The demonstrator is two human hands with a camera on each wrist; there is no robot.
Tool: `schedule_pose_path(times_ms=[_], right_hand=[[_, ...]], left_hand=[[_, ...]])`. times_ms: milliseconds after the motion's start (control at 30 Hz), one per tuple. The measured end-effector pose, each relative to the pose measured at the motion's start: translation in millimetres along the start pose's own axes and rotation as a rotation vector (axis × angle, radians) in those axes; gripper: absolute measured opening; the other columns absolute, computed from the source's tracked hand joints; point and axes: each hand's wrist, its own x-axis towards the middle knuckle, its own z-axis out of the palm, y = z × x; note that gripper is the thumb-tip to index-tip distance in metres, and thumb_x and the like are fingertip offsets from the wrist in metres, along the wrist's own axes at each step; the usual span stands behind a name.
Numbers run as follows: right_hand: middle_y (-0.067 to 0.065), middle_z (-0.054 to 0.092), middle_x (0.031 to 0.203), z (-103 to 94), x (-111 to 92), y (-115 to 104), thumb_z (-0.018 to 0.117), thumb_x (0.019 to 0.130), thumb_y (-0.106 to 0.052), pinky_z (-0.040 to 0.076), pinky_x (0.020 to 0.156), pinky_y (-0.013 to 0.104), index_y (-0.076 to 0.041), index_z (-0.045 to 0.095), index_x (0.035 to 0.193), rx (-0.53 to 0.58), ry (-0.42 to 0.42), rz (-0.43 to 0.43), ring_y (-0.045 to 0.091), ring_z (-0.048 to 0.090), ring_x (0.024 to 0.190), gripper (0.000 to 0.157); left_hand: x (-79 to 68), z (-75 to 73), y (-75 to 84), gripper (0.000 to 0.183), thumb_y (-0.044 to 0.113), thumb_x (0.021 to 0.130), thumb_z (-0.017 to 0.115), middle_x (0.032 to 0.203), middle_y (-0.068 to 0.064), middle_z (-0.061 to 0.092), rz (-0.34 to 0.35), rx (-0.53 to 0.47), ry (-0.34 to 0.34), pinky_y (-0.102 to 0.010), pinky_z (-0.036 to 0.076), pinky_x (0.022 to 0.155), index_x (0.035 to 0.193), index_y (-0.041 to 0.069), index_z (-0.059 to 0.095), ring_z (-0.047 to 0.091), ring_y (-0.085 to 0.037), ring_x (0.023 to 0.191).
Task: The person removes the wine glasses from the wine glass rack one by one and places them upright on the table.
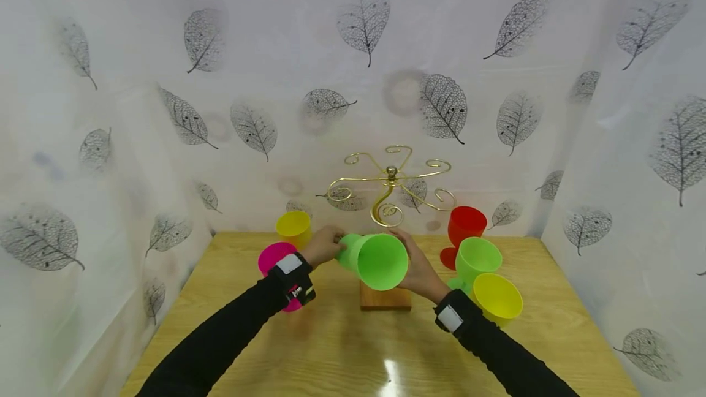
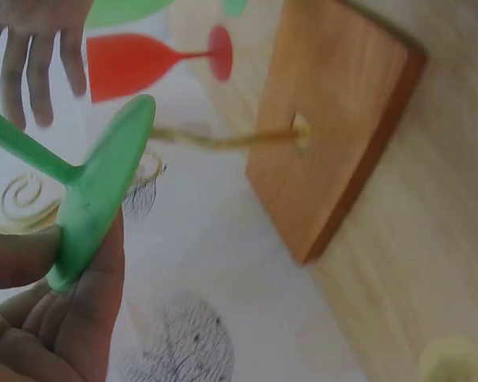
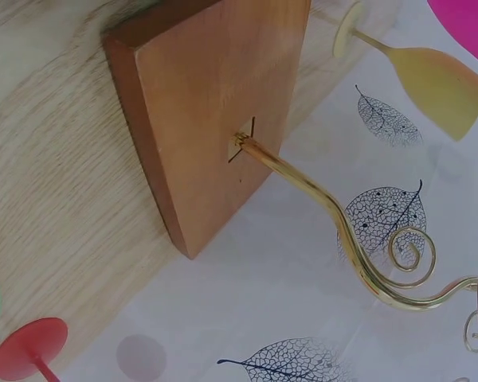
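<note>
A green plastic goblet (image 1: 383, 262) is held in the air, its mouth toward the head camera. My left hand (image 1: 324, 247) pinches the edge of its round foot (image 2: 103, 187) between thumb and fingers. On the other side my right hand (image 1: 421, 271) is beside the bowl. Its fingers (image 2: 38, 79) look straight in the left wrist view; whether they touch the bowl is hidden. Behind the goblet stands a gold metal rack (image 1: 391, 176) with several curled arms. Its curved stem (image 3: 334, 211) rises from a square wooden base (image 3: 199, 103).
On the right of the wooden table (image 1: 331, 354) are a red goblet (image 1: 466, 225), another green goblet (image 1: 478, 259) and a yellow goblet (image 1: 497, 299). A yellow goblet (image 1: 294, 228) and a pink goblet (image 1: 276, 256) are at left. Leaf-printed sheeting (image 1: 309, 29) surrounds the table.
</note>
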Motion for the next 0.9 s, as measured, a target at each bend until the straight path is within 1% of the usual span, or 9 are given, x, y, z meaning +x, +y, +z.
schedule_pose_path(times_ms=[67, 233, 300, 400, 533, 600, 733, 833, 900], right_hand=[[0.019, 0.044, 0.138, -0.8, -1, -1, 0.090, 0.052, -0.003, 0.037, 0.105, 0.057, -0.001, 0.028, 0.142, 0.018, -0.009, 0.009, 0.006, 0.041, 0.128, 0.110], [0.024, 0.044, 0.137, -4.6, -2, -18, 0.089, 0.051, -0.001, 0.036, 0.104, 0.062, 0.004, 0.026, 0.141, 0.026, -0.030, 0.025, 0.009, 0.042, 0.128, 0.110], [0.026, 0.042, 0.137, -6.3, -2, -27, 0.088, 0.052, 0.002, 0.034, 0.104, 0.064, 0.007, 0.025, 0.141, 0.053, -0.048, 0.032, 0.008, 0.041, 0.128, 0.109], [0.025, 0.039, 0.141, -7.2, -2, -35, 0.087, 0.054, 0.002, 0.033, 0.104, 0.064, 0.004, 0.024, 0.143, 0.090, -0.075, 0.031, 0.002, 0.038, 0.130, 0.109], [0.019, 0.036, 0.144, -4.8, -5, -31, 0.088, 0.055, 0.000, 0.030, 0.106, 0.064, -0.003, 0.021, 0.146, 0.144, -0.097, 0.030, -0.002, 0.035, 0.131, 0.113], [0.014, 0.038, 0.145, -2.4, -7, -25, 0.089, 0.055, -0.003, 0.030, 0.109, 0.059, -0.007, 0.020, 0.147, 0.165, -0.097, 0.045, -0.003, 0.036, 0.130, 0.115], [0.008, 0.042, 0.141, 1.8, -8, -16, 0.090, 0.056, -0.010, 0.037, 0.111, 0.038, -0.012, 0.016, 0.148, 0.227, -0.077, 0.043, 0.000, 0.041, 0.128, 0.117], [0.012, 0.045, 0.137, 3.8, -6, -16, 0.089, 0.058, -0.014, 0.039, 0.106, 0.026, -0.009, 0.015, 0.147, 0.279, -0.061, 0.020, 0.004, 0.046, 0.124, 0.117], [0.017, 0.047, 0.134, 4.8, -4, -18, 0.088, 0.060, -0.010, 0.040, 0.104, 0.024, -0.007, 0.016, 0.146, 0.300, -0.054, 0.016, 0.006, 0.048, 0.122, 0.113]], left_hand=[[-3.2, 8.3, -1.9, 0.022, -0.004, 0.085, 0.055, 0.094, -0.022, 0.067, -0.031, -0.064, -0.031, -0.027, 0.057, 0.065, 0.104, -0.012, 0.064, 0.061, -0.016, 0.074], [-6.5, 26.9, -13.4, 0.020, -0.004, 0.084, 0.057, 0.087, -0.016, 0.067, -0.105, -0.165, -0.099, -0.026, 0.058, 0.064, 0.100, -0.012, 0.065, 0.058, -0.008, 0.065], [-6.6, 33.9, -18.1, 0.019, -0.004, 0.083, 0.057, 0.086, -0.012, 0.067, -0.136, -0.188, -0.125, -0.028, 0.059, 0.066, 0.098, -0.012, 0.065, 0.059, -0.007, 0.066], [-7.3, 44.9, -24.3, 0.020, -0.005, 0.083, 0.056, 0.091, -0.011, 0.069, -0.196, -0.250, -0.159, -0.031, 0.059, 0.071, 0.100, -0.011, 0.065, 0.062, -0.010, 0.070], [-9.3, 61.5, -33.2, 0.026, -0.005, 0.085, 0.055, 0.106, -0.021, 0.068, -0.255, -0.360, -0.201, -0.037, 0.058, 0.080, 0.108, -0.012, 0.063, 0.068, -0.021, 0.086], [-10.4, 69.6, -36.6, 0.027, -0.004, 0.088, 0.054, 0.112, -0.023, 0.065, -0.281, -0.404, -0.216, -0.038, 0.057, 0.083, 0.113, -0.012, 0.061, 0.068, -0.026, 0.095], [-12.5, 81.8, -39.2, 0.026, -0.003, 0.090, 0.052, 0.114, -0.024, 0.064, -0.316, -0.439, -0.214, -0.037, 0.056, 0.086, 0.113, -0.013, 0.059, 0.066, -0.028, 0.101], [-13.1, 87.4, -40.5, 0.024, -0.002, 0.091, 0.052, 0.112, -0.022, 0.065, -0.334, -0.449, -0.203, -0.036, 0.057, 0.085, 0.110, -0.015, 0.059, 0.066, -0.026, 0.100], [-13.2, 89.6, -41.8, 0.024, -0.002, 0.092, 0.051, 0.112, -0.022, 0.064, -0.328, -0.454, -0.207, -0.036, 0.056, 0.085, 0.111, -0.015, 0.058, 0.066, -0.026, 0.100]])
